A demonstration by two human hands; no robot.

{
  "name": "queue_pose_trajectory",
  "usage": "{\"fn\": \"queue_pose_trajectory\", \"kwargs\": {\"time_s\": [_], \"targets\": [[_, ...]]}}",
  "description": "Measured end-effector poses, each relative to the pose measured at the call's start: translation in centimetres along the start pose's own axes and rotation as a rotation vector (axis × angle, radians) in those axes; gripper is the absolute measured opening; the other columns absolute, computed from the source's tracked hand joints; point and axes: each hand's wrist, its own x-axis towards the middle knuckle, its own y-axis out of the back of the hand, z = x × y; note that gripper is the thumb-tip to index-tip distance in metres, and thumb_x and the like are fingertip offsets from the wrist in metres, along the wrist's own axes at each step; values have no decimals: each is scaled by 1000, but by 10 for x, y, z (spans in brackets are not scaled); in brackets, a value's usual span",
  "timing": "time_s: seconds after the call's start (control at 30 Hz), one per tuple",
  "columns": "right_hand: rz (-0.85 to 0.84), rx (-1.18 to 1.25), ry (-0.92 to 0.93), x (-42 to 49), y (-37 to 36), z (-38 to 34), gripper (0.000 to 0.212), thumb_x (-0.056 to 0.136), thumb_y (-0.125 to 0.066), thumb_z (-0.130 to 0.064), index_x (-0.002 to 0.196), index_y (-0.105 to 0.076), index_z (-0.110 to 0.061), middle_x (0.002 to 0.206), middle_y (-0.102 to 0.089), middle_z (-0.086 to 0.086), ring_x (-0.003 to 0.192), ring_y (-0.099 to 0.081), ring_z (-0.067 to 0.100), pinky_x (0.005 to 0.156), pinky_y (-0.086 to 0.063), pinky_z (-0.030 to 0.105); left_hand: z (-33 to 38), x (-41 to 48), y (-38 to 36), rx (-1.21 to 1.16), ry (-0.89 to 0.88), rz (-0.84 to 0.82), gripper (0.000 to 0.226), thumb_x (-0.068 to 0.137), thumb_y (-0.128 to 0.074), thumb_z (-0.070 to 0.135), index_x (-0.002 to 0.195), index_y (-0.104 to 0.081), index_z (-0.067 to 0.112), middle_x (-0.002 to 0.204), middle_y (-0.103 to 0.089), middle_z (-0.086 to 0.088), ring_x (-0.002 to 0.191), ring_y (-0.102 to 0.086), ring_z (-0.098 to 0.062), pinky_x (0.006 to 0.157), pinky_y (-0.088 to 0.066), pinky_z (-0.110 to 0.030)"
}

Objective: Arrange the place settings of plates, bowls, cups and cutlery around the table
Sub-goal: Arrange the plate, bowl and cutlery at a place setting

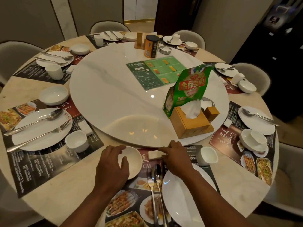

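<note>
At the near setting my left hand (112,166) grips the rim of a white bowl (133,158) on the printed placemat (144,190). My right hand (176,158) rests over the mat, its fingertips touching a small white packet (153,155). A fork (151,190) and spoon (157,181) lie side by side between the bowl and a large white plate (185,199). A white cup (207,156) stands to the right of my right hand.
A white marble turntable (114,95) fills the table's middle, carrying a wooden tissue box (190,124), a green snack bag (188,89), a drinks menu (157,72) and an orange tin (151,46). Several other settings ring the table. Grey chairs surround it.
</note>
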Motion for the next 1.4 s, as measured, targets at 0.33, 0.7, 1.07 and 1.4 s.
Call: {"fn": "queue_pose_trajectory", "kwargs": {"time_s": [0.33, 0.7, 1.07, 1.4], "targets": [[10, -108, 196, 14, -5, -14, 37, 82, -70, -40, 115, -66, -26, 105, -51, 6, 100, -47, 27, 78, -43, 39, 22, -17, -19, -1, -17, -39, 37, 80, -72, 10, 115, -65, 19, 112, -62, -2, 100, -60, -20, 78, -57, -34], [42, -177, 243, 13, -14, -11, 30, 75, -76, -27, 102, -68, -18, 98, -54, 7, 95, -50, 28, 73, -44, 38, 30, -24, -19, 44, 21, -15, 39, 79, -75, 8, 115, -65, 18, 115, -62, -5, 96, -61, -27, 75, -55, -36], [-20, -277, 131, 2, 7, 42, 48, 74, -80, -27, 120, -64, -19, 117, -54, 11, 112, -48, 31, 90, -41, 42, 38, -33, -33, -13, 12, -28, 40, 80, -72, 11, 116, -63, 26, 111, -59, 5, 100, -58, -20, 77, -57, -39], [-25, -336, 3, 4, 14, 75, 33, 82, -71, -38, 112, -69, -28, 115, -58, 8, 112, -48, 29, 96, -35, 45, 44, -38, -45, -17, 25, -64, 38, 83, -70, 13, 118, -63, 26, 112, -58, 6, 104, -58, -18, 80, -57, -41]]}}
